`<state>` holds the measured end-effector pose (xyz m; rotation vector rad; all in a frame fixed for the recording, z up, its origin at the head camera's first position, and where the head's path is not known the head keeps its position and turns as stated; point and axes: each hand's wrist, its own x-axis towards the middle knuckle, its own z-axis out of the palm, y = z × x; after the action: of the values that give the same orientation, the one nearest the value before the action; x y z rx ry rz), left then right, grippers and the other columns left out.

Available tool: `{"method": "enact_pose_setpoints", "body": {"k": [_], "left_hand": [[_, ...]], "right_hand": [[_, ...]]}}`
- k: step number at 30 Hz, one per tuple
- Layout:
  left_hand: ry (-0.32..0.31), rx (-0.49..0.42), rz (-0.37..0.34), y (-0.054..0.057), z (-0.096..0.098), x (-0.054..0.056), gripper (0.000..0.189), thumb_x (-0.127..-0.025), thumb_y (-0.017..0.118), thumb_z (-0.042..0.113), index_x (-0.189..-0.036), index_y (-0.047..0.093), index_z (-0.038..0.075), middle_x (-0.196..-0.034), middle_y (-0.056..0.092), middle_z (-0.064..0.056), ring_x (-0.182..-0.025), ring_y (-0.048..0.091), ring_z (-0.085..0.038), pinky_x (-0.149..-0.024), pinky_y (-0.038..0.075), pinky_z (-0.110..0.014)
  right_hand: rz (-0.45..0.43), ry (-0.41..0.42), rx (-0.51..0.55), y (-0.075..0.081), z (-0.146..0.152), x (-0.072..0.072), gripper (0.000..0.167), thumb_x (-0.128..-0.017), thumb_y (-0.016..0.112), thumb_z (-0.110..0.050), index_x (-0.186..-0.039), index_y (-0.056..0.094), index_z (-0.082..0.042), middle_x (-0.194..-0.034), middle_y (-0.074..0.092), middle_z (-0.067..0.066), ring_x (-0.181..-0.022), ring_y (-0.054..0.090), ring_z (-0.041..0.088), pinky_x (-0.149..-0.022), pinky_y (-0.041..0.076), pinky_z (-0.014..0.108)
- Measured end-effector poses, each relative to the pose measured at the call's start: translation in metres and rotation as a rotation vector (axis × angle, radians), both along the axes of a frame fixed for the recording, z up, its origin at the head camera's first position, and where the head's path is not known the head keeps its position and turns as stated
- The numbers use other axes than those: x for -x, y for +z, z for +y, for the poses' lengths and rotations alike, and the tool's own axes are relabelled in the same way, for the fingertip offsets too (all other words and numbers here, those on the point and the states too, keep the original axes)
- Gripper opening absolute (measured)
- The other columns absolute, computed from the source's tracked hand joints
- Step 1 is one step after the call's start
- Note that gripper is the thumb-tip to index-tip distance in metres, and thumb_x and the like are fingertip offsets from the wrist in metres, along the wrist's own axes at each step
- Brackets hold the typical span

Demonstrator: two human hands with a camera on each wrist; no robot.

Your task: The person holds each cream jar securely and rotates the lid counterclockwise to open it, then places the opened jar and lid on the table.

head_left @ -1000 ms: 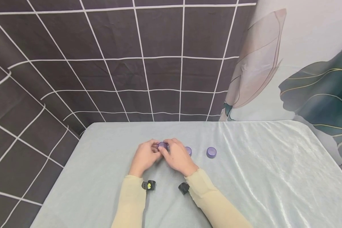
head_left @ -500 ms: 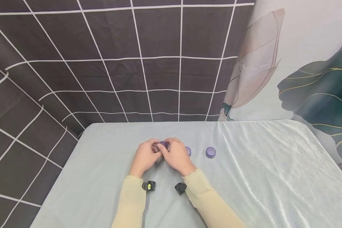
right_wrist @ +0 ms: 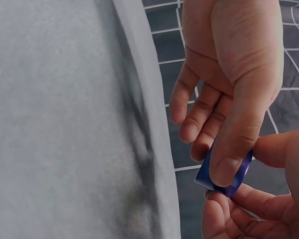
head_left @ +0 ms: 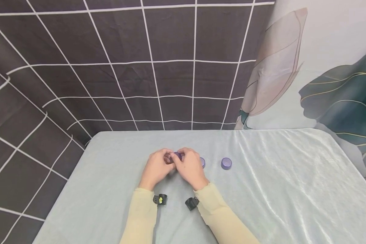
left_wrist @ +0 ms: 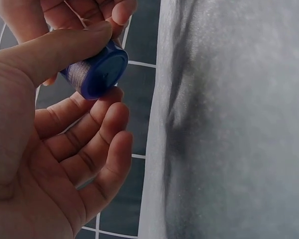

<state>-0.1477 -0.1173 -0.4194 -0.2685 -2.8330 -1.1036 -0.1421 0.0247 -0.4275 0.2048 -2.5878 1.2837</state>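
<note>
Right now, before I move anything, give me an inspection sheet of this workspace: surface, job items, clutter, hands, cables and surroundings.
Surface: pale grey shiny cloth, creased on the right.
Job items: small round purple-blue piece, held off the cloth; two similar purple round pieces on it, the nearer one partly hidden by the right hand.
Clutter: nothing seen.
Hands: left hand and right hand both grip the held piece.
Cables: nothing seen.
Surroundings: dark white-gridded fabric behind; white leaf-printed fabric at right.

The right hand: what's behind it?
In the head view, part of a round purple thing pokes out. The right hand covers its left side, so that can't be seen.
</note>
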Motion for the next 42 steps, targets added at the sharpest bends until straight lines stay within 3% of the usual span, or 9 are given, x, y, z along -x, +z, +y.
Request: {"method": "enact_pose_setpoints", "body": {"k": [12, 31, 42], "left_hand": [[0.0, 0.045, 0.037, 0.0048, 0.0003, -0.0007, 0.034, -0.075, 0.084, 0.018, -0.104, 0.072, 0.006, -0.085, 0.067, 0.0, -0.076, 0.061, -0.013, -0.073, 0.052, -0.033], [0.014, 0.084, 0.1, 0.0011, 0.0031, -0.0016, 0.034, -0.074, 0.088, 0.018, -0.103, 0.074, 0.009, -0.093, 0.07, -0.002, -0.079, 0.063, -0.016, -0.073, 0.052, -0.035], [0.02, 0.033, 0.132, -0.001, 0.0024, -0.0012, 0.033, -0.07, 0.09, 0.018, -0.099, 0.079, 0.007, -0.091, 0.074, -0.001, -0.077, 0.067, -0.013, -0.073, 0.055, -0.033]], "right_hand": [[0.038, -0.011, 0.013, 0.0011, -0.0002, -0.0004, 0.031, -0.092, 0.071, -0.029, -0.101, 0.074, 0.001, -0.09, 0.072, 0.012, -0.077, 0.065, 0.02, -0.071, 0.054, 0.036], [0.061, -0.014, 0.017, -0.0012, 0.0016, -0.0019, 0.03, -0.092, 0.072, -0.031, -0.096, 0.074, -0.001, -0.082, 0.072, 0.008, -0.071, 0.064, 0.016, -0.067, 0.053, 0.034], [0.069, 0.002, 0.014, -0.0028, 0.0017, -0.0021, 0.033, -0.094, 0.07, -0.033, -0.096, 0.074, -0.001, -0.082, 0.072, 0.009, -0.072, 0.065, 0.018, -0.068, 0.054, 0.035]]}}
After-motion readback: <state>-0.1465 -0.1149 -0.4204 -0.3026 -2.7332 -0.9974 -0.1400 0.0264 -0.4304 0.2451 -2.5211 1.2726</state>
